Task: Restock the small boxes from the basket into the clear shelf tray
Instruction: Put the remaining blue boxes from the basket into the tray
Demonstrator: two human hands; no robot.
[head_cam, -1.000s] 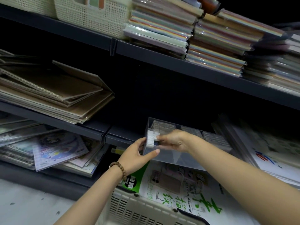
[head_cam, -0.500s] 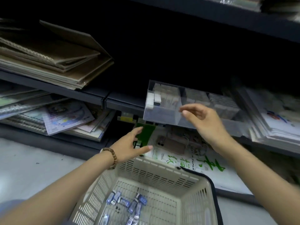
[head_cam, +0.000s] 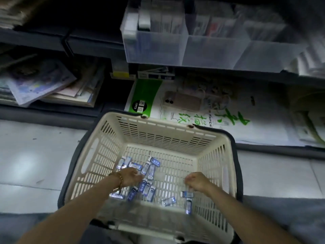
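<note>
Head view: a cream slotted basket (head_cam: 158,136) with dark handles stands on the pale tiled floor (head_cam: 35,164), right in front of the shelf (head_cam: 88,48). Small blue-and-white boxes (head_cam: 151,171) lie scattered flat on its bottom, most in a loose cluster left of centre and a few apart near the right corner.

Both hands are down inside the basket. The left hand (head_cam: 131,178), with a bead bracelet (head_cam: 119,178) on its wrist, is over the left cluster, its fingers reaching into the boxes. The picture is too blurred to tell whether its grip has closed on one. The right hand (head_cam: 195,182) hangs palm down just above a lone box (head_cam: 187,194), with its fingers curled downward. I cannot tell whether that grip holds anything.

The clear tray (head_cam: 158,48) sits on the shelf above and beyond the basket, well apart from both hands. It is split into side-by-side compartments. The left one has white boxes standing upright at its left end, and what is in the others is blurred.

Under the tray, on the lowest shelf, lies a white paper pack (head_cam: 193,110) with a green corner and green characters. To its left is a slanted pile of magazines (head_cam: 40,83). A yellow label (head_cam: 121,74) sits on the shelf edge below the tray's left end.
</note>
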